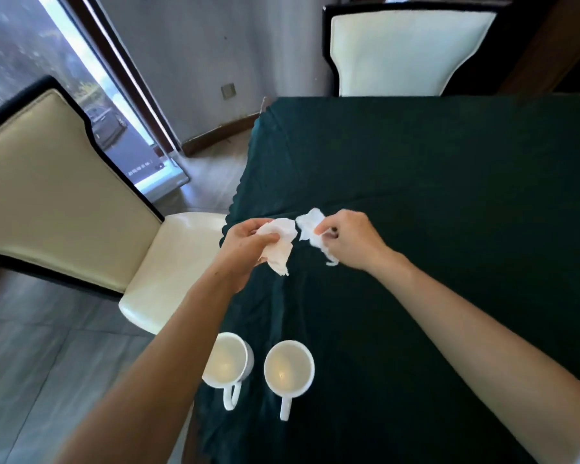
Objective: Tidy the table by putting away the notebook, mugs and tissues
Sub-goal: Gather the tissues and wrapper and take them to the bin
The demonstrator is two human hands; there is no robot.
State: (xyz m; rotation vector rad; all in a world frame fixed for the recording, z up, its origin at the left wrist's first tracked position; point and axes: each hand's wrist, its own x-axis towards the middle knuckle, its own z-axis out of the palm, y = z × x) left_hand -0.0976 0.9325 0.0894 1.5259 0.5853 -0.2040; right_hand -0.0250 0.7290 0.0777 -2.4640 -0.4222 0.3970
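Note:
My left hand [245, 244] is closed around a crumpled white tissue [280, 244] above the left edge of the dark green tablecloth [432, 182]. My right hand [352, 242] pinches a second crumpled white tissue [310, 226] just to the right of the first; the two tissues nearly touch. Two empty white mugs stand upright near the front left of the table, handles toward me: the left mug [228, 361] right at the table's edge, the right mug [289, 367] beside it. No notebook is in view.
A cream chair with a dark frame [64, 192] stands close to the table's left side, its seat [178, 262] under my left hand. Another cream chair [406, 51] is at the far end. A window [81, 78] and grey floor lie to the left.

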